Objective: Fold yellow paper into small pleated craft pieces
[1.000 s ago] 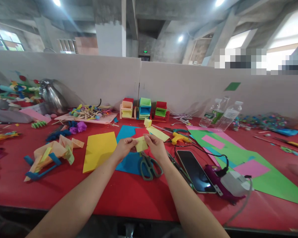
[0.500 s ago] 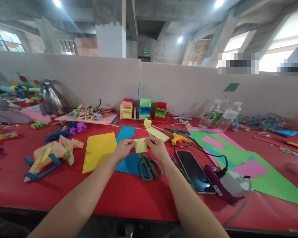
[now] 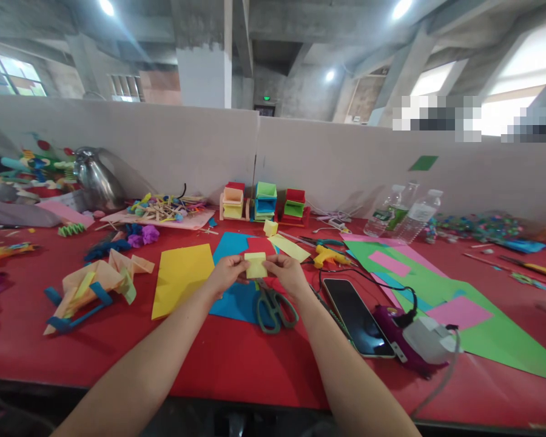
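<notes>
Between my two hands is a small piece of pale yellow paper (image 3: 255, 266), with a crease running across its upper part. My left hand (image 3: 231, 273) pinches its left edge, and my right hand (image 3: 286, 272) pinches the right edge. Below the paper lie grey-green scissors (image 3: 275, 311), handles toward me, their blades partly hidden. A blue sheet (image 3: 236, 303) and a red piece of paper (image 3: 260, 244) lie under and behind my hands. To the left is a yellow sheet (image 3: 182, 282). Just beyond my right hand rests a pale yellow strip (image 3: 291, 247).
At right are a yellow glue gun (image 3: 330, 257), a phone (image 3: 359, 315), a purple power strip (image 3: 403, 340) and green sheets (image 3: 459, 291). Small paper-box wheels (image 3: 266, 200) stand by the partition. A folded paper figure (image 3: 91, 282) sits left; plastic bottles (image 3: 418, 215) stand back right.
The yellow paper has shifted slightly left and up, and its creased upper part now shows more flatly toward me. Both hands keep their pinch on it.
</notes>
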`<state>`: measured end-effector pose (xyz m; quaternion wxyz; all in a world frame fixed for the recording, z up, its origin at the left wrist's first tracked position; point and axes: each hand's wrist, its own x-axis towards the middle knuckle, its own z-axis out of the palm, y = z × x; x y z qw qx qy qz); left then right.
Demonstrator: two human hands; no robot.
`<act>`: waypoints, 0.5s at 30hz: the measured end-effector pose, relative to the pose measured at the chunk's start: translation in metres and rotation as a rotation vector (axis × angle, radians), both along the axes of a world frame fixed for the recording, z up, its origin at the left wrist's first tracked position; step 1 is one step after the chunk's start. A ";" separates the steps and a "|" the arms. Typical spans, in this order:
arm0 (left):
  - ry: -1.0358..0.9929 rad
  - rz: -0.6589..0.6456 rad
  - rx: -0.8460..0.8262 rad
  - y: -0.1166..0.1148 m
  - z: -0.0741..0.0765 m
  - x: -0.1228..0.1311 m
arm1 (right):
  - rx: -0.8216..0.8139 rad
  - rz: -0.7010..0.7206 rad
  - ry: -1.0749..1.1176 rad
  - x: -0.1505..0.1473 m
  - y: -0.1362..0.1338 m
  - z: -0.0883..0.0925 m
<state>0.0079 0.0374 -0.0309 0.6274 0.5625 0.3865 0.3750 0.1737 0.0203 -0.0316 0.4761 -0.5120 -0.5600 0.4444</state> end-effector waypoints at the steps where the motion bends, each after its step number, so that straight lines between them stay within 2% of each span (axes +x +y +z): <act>1: -0.006 -0.014 0.000 0.000 0.000 0.000 | 0.002 -0.005 -0.001 0.001 0.001 0.000; 4: -0.017 -0.037 0.004 -0.001 0.000 0.000 | 0.009 -0.004 -0.001 0.000 0.002 0.000; 9: -0.023 0.009 0.013 0.002 -0.001 0.000 | 0.019 0.037 -0.001 -0.004 0.001 0.001; 15: -0.029 0.009 0.031 0.001 -0.001 0.000 | 0.054 0.003 -0.015 -0.004 0.000 0.004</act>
